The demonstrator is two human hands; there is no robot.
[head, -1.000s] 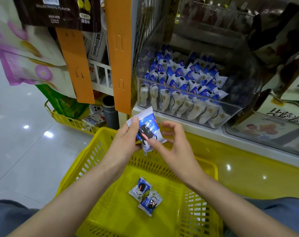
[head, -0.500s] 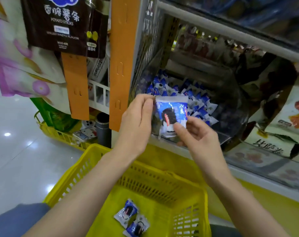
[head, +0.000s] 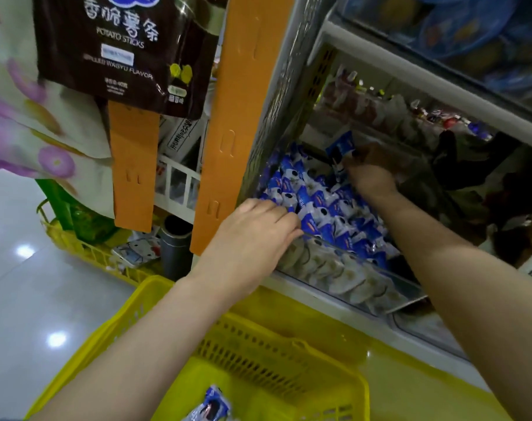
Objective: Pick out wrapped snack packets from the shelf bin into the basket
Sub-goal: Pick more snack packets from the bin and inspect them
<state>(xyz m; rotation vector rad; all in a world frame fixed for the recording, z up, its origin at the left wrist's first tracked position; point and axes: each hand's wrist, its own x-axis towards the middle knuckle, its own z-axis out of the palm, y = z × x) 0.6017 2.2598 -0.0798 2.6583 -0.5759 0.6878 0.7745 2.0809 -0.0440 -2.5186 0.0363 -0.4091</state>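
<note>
A blue packet (head: 341, 145) is lifted clear of the heap, toward the back of the shelf bin (head: 407, 302), pinched at its lower end by the fingers of the right hand (head: 369, 173). That hand reaches deep into the bin, its forearm crossing the clear front wall from the right. Below and in front of it the heap of blue-and-white packets (head: 322, 208) fills the bin from the left wall to the front rim.

The left hand (head: 255, 238) lies at the bin's front left corner, palm down, its fingers loosely bent and together, their tips resting on the packets just behind the front rim; it holds nothing that shows.

The yellow basket (head: 258, 360) sits below the shelf edge, under both forearms, with one wrapped packet (head: 211, 405) lying near its front edge, cut off by the frame's bottom.

Left of the bin an orange strip (head: 243, 117) hangs beside the shelf's side wall, and a dark bag of potato sticks (head: 121, 47) hangs further left.
</note>
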